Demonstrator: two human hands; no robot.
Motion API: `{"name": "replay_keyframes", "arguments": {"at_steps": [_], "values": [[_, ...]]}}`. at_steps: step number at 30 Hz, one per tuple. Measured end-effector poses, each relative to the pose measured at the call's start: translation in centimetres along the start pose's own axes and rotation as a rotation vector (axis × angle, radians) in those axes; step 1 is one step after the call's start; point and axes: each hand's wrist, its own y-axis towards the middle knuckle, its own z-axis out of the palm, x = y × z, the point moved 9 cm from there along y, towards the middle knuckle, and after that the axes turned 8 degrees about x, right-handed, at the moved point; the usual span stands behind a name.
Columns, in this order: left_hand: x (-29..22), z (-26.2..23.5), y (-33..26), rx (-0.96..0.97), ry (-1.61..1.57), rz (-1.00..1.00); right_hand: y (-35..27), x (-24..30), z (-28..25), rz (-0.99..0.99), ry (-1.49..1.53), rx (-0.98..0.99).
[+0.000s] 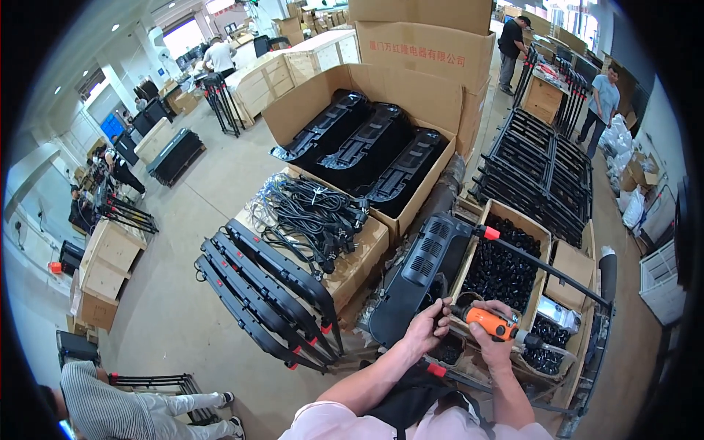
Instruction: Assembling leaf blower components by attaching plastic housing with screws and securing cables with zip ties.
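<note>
My right hand (490, 346) is wrapped round an orange and black power screwdriver (493, 323), whose dark nose points left. A clear hose trails from its back end. Just off that nose, my left hand (428, 327) is closed with the fingers pinched together; what they hold is too small to make out. Both hands are over the near end of a black plastic housing (431, 249) with vent slots. A black tubular frame (546, 270) with red end pieces lies to the right of the housing, partly over the parts boxes.
A box of small black parts (506, 268) is beyond my right hand. Black cables (315, 216) are heaped on a carton at left, beside leaning black frames (257, 293). A large open carton (425, 202) holds black housings. A person in a striped shirt (103, 403) bends at lower left.
</note>
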Motion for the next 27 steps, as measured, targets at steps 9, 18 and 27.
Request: {"name": "replay_keyframes", "arguments": {"at_steps": [9,18,27], "values": [[-7.4,-1.6,-2.5,-0.085,0.417,0.080,8.3,1.1,1.8,-0.022,-0.085,-0.034],[-20.6,-5.8,-2.0,-0.367,0.931,0.267,13.7,-0.1,3.7,0.080,-0.188,0.047],[-22.0,-4.9,-1.1,-0.460,1.725,0.303,16.4,-2.7,7.6,0.162,-0.170,0.151]]}}
